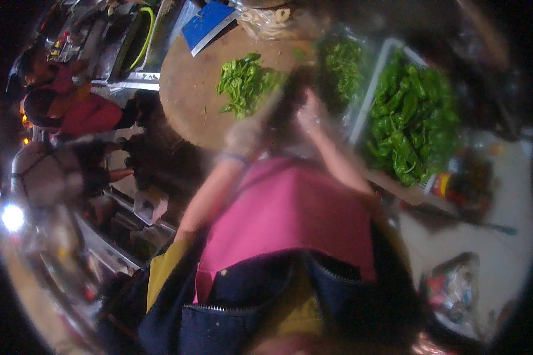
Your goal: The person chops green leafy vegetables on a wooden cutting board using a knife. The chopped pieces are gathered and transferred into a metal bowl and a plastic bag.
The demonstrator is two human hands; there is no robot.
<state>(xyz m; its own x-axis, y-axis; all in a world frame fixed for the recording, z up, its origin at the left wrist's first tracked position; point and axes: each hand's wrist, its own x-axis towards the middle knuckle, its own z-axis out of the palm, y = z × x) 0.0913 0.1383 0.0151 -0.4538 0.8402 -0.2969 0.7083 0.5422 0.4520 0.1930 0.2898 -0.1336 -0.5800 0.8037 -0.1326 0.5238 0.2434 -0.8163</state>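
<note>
Sliced green peppers (244,86) lie in a loose heap on a round wooden chopping board (184,95). My left hand (244,135) is at the near edge of the board, just below the heap, badly blurred. To its right is my right hand (309,113), beside the board's right side, with its fingers bent. A dark, unclear shape fills the space between the hands; whether either hand grips something cannot be told. Right of my right hand, a plastic crate (367,108) holds whole green peppers (408,120).
A blue flat object (211,24) with a pale edge rests on the board's far side. Cut greens (344,66) sit between board and crate. At left are people in a red top (91,111) and a grey top (49,173). A bin (455,293) stands lower right.
</note>
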